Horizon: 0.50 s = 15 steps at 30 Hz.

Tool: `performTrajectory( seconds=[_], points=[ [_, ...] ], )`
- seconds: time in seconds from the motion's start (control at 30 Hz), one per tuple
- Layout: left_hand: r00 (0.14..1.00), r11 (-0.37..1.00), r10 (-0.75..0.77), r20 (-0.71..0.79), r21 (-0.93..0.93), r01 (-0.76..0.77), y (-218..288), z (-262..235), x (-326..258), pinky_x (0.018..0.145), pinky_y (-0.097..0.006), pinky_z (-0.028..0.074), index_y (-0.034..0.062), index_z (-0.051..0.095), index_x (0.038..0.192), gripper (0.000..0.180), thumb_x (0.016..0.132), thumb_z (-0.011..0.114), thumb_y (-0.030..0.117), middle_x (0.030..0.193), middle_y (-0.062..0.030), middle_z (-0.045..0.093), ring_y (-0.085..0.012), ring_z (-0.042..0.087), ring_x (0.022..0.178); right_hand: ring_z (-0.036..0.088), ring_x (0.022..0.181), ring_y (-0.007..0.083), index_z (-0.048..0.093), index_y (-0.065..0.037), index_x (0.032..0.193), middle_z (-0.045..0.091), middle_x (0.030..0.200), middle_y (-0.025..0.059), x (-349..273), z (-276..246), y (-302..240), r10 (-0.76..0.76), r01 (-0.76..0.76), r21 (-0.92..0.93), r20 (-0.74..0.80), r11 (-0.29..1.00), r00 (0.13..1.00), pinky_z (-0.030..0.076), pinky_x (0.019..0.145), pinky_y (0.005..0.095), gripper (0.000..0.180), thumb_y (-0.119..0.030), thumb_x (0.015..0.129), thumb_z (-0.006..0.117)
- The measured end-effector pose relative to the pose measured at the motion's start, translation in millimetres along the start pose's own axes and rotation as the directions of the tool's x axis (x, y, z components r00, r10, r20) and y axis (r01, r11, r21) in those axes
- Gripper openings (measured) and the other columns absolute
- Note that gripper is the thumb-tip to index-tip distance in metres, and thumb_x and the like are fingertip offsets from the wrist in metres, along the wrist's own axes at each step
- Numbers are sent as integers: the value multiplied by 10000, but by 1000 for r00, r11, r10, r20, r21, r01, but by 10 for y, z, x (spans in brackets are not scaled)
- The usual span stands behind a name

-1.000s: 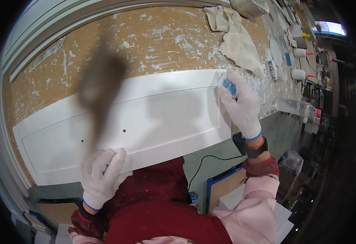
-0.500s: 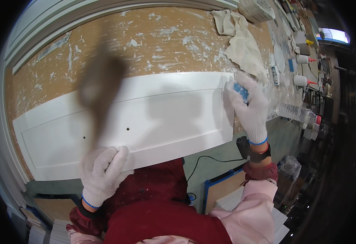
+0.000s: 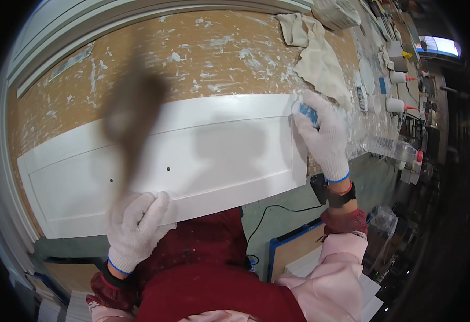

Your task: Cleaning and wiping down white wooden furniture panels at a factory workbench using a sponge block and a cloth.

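Observation:
A long white panel [image 3: 203, 155] with two small holes lies across a paint-spattered brown bench [image 3: 192, 53]. My right hand [image 3: 323, 134], in a white knit glove, is closed on a small blue sanding block [image 3: 308, 114] pressed at the panel's right end, near its upper corner. My left hand [image 3: 136, 225], also gloved, rests with fingers curled on the panel's near edge and holds nothing that I can see. A brown blurred streak [image 3: 130, 118] hangs in front of the camera over the panel's left half.
A crumpled cream cloth [image 3: 315, 53] lies at the bench's far right. Beyond it stand a clear plastic bottle [image 3: 388, 147], small white bottles [image 3: 396, 104] and clutter. A black cable [image 3: 272, 214] runs below the panel. A blue-edged board [image 3: 294, 252] leans near my right forearm.
My right hand with the blue block has slid slightly up and right along the panel's right end. My left hand stays on the near edge.

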State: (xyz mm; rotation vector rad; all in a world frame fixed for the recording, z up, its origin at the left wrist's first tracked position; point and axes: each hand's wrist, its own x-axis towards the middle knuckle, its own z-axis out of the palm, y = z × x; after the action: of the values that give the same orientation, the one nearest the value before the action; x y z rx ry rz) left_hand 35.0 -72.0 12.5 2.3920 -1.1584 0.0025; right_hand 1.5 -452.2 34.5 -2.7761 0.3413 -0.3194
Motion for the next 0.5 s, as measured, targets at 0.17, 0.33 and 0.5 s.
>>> performTrajectory(
  seconds=[0.17,0.33,0.5],
  points=[
    [1000,1000,18,-10,-24,-18,-20,-4,-5,806,-433,489,85,662,1133,613,595,801,343,1030,-53,594,-277,573,896,690,928,305,647,-24,1165,696,1041,183,236,-101,-131,155,-155,112,11,982,988,534,816,362,369,-185,835,685],
    [999,1000,19,-33,-14,-19,-10,15,-18,808,-431,488,84,662,1133,615,591,806,337,1034,-52,594,-276,568,902,685,906,304,649,-5,1141,695,1003,192,439,-85,-202,-4,-2,57,101,998,995,526,817,355,359,-220,854,659],
    [1000,998,-12,-13,-70,11,-5,25,-37,816,-428,487,88,664,1131,612,578,825,293,1034,-48,593,-270,568,912,667,960,309,652,2,1146,688,1020,199,461,-170,-33,211,-213,42,49,976,976,503,847,354,377,-230,848,654]
  ],
)
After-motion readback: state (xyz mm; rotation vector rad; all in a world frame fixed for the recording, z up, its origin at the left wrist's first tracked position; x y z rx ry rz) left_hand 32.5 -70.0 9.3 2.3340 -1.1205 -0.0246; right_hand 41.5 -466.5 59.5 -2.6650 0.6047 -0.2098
